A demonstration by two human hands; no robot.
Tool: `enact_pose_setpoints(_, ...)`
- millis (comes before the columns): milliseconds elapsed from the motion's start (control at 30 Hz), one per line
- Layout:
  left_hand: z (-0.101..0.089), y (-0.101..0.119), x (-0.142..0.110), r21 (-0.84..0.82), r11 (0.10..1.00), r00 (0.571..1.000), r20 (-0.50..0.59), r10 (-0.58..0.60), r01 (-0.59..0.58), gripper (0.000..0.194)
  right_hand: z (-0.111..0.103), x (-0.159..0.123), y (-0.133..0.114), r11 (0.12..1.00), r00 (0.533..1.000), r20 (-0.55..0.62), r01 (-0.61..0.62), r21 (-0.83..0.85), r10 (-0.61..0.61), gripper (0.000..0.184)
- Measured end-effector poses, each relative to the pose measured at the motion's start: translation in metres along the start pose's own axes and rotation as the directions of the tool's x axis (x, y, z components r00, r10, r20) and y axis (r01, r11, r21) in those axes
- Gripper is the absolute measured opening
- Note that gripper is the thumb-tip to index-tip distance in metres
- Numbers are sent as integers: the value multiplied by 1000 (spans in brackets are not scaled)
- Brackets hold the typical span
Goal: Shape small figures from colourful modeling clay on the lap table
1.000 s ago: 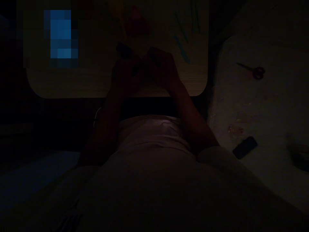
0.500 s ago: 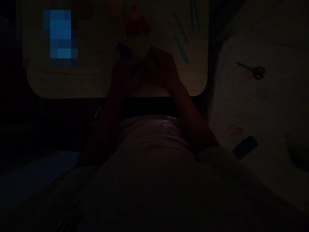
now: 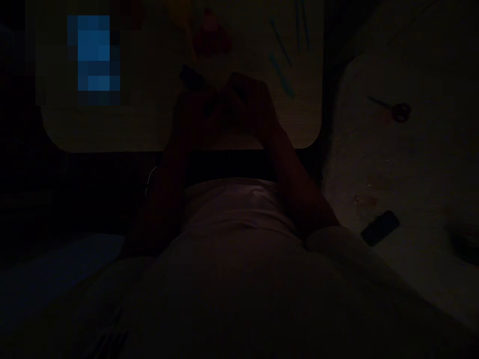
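Observation:
The picture is very dark. Over the near part of the wooden table (image 3: 123,134), my left hand (image 3: 192,117) and my right hand (image 3: 254,104) are close together, fingers curled and meeting in the middle. Whatever lies between the fingertips is too dark and small to name. Just beyond my left hand sits a dark lump (image 3: 191,77). Farther back is a red and pink shaped piece (image 3: 211,35), with an orange-yellow thing (image 3: 181,15) at its left. To the right of my right hand lies a flat turquoise stick-like tool (image 3: 281,75).
Several thin blue sticks, among them one slanting stick (image 3: 280,42), lie at the table's back right. On a pale surface to the right are scissors (image 3: 394,109) and a dark oblong thing (image 3: 380,228). A blurred blue patch (image 3: 93,52) covers the upper left.
The view has grown darker. Both hands stay in nearly the same place, with no clear movement of the things around them.

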State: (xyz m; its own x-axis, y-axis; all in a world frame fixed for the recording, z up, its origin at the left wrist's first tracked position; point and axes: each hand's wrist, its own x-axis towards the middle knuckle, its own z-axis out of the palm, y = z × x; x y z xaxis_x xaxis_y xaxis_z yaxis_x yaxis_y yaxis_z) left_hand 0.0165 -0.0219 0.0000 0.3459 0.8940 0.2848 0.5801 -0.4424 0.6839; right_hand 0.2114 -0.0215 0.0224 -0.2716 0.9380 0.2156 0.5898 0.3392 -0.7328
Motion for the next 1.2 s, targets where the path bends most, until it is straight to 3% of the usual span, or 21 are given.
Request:
enact_pose_setpoints(233, 1, -1, 0, 19, 1000, 1000, -11, -8, 8, 25, 0, 1, -1, 999, 999, 15, -32, 40, 31, 45)
enact_pose_setpoints(533, 1, -2, 0, 67, 998, 1000, 11, 6, -7, 34, -1, 0, -2, 998, 1000, -4, -15, 53, 15, 49)
enact_pose_setpoints(700, -1, -2, 0, 32, 999, 1000, 10, 11, -12, 23, -2, 0, -4, 998, 999, 5, -41, 49, 41, 52)
enact_pose_setpoints(900, -2, 1, 0, 34, 999, 999, 39, -36, 34, 23, -2, -1, -3, 996, 997, 22, -78, 49, 77, 48)
enact_pose_setpoints(1200, -1, 0, 0, 7, 999, 997, 57, -55, 54, 29, 0, -2, 1, 999, 1000, -9, 6, 40, -6, 49)
